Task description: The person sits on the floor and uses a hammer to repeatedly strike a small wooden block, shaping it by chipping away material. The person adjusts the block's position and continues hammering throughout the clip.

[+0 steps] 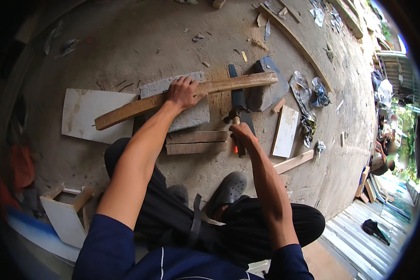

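A long, rough wooden beam (238,82) lies at a slant across a grey concrete block (191,112) and a dark bluish block (262,95). My left hand (183,92) rests on top of the beam over the concrete block, fingers bent over its far edge. To the right, my right hand (242,132) is closed round the wooden handle of a hammer (237,120), close below its dark head. A handsaw (238,99) with a dark blade lies beneath, passing under the beam; its orange-marked grip is partly hidden by my right hand and the hammer.
White boards lie at left (95,114) and right (285,131). Two short wood pieces (196,142) sit before the concrete block. Crumpled plastic (304,102), a long wooden strip (303,51) and scraps litter the concrete floor. People (385,158) are at the far right.
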